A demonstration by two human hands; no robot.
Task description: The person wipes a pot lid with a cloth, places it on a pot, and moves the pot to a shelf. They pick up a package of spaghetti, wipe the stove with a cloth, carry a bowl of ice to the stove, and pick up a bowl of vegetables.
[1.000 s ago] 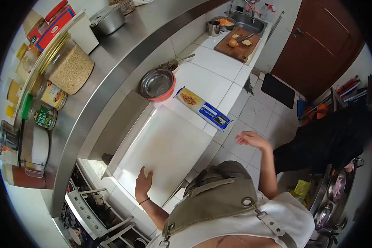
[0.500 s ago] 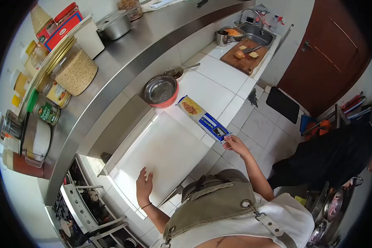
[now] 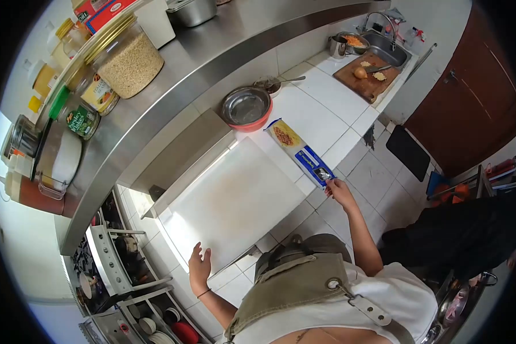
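Note:
A blue and yellow spaghetti packet (image 3: 297,150) lies along the white tiled counter, beside the right edge of a white cutting board (image 3: 235,189). My right hand (image 3: 341,195) pinches the packet's near end between thumb and fingers. At the board's near left corner, my left hand (image 3: 199,269) is held with fingers apart and nothing in it. Behind the board stands a metal bowl (image 3: 246,108) set in a red one.
A steel shelf (image 3: 155,94) with jars and containers runs above the counter. Farther along, a wooden board (image 3: 358,83) holds an onion and a knife beside the sink (image 3: 393,49). A stove (image 3: 109,258) stands at lower left.
The view has swung left, so the counter things appear farther right. My left hand has drawn back towards the board's near left corner. My right hand stays at the packet's end.

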